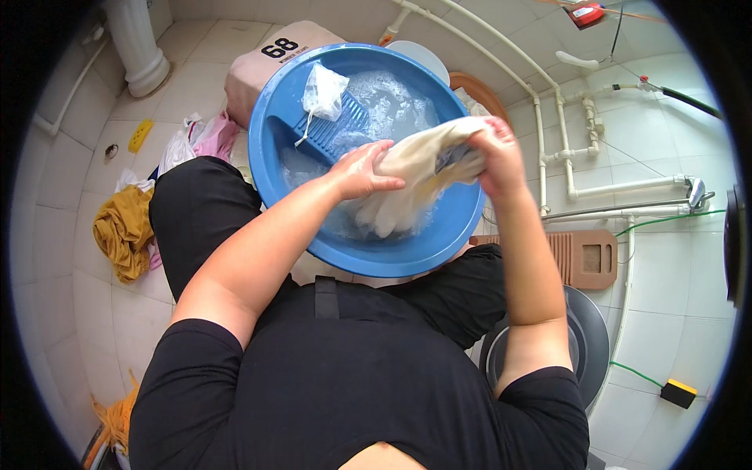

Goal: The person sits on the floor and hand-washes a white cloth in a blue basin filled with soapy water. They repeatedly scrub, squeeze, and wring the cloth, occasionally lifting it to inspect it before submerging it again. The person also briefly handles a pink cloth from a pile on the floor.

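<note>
A wet cream-coloured cloth (415,160), perhaps a garment, is stretched between my two hands above a large blue basin (270,176). My right hand (500,157) is closed around its raised right end. On the left, my left hand (362,169) holds the near edge, thumb apart from the fingers and cloth between them. The lower part of the cloth hangs blurred toward the soapy water (392,102). A ribbed washboard (321,141) is part of the basin's left side. On it lies a small white mesh bag (323,92) with a drawstring.
Left of my knee lie a mustard garment (124,231) and pink and white clothes (213,137). A yellow brush-like object (140,135) is on the tiles. Behind the basin sits a beige covered object (258,66). To the right are a brown washboard (583,258), a dark round basin (591,337) and white pipes (540,149).
</note>
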`<state>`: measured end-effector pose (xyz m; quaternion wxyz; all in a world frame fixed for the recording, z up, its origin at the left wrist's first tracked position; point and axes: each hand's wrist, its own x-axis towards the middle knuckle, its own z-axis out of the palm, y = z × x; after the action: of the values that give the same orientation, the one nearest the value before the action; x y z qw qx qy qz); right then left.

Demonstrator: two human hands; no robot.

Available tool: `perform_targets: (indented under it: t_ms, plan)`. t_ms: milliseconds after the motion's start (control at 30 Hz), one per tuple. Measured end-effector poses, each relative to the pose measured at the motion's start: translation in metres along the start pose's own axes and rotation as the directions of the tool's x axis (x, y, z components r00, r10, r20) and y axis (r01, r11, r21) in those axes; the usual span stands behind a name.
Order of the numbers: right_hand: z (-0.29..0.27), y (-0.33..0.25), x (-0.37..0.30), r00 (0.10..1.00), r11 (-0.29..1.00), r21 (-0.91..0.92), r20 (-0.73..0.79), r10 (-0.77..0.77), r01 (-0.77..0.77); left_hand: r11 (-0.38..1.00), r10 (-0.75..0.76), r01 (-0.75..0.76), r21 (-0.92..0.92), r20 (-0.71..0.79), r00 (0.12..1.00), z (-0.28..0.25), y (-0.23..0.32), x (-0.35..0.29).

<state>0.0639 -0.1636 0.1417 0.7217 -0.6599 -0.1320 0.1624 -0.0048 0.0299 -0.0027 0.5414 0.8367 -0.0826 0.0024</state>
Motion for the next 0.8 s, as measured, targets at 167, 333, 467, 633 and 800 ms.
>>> perform_targets:
  t_ms: [167, 333, 467, 633, 800]
  plan:
    - [0.017, -0.092, 0.0, 0.967, 0.939, 0.28, -0.211, -0.144, 0.201, 0.998, 0.054, -0.053, -0.016, 0.034, 0.998, -0.001, 0.0, -0.003]
    - [0.006, -0.124, -0.005, 0.965, 0.883, 0.396, -0.174, -0.197, 0.252, 0.998, 0.034, -0.03, -0.051, 0.077, 0.996, 0.0, 0.009, -0.004]
    - [0.003, -0.104, 0.003, 0.974, 0.901, 0.383, -0.167, -0.151, 0.205, 0.999, -0.02, 0.021, -0.024, 0.029, 0.999, 0.0, 0.008, -0.005]
    - [-0.008, -0.046, 0.022, 0.958, 0.982, 0.059, -0.239, -0.16, 0.179, 0.968, -0.174, 0.15, 0.202, 0.107, 0.979, 0.007, -0.006, -0.001]
    - [-0.028, 0.032, 0.023, 0.991, 0.739, -0.665, -0.011, 0.137, -0.109, 0.911, -0.116, -0.01, 0.412, 0.281, 0.953, 0.011, -0.009, -0.006]
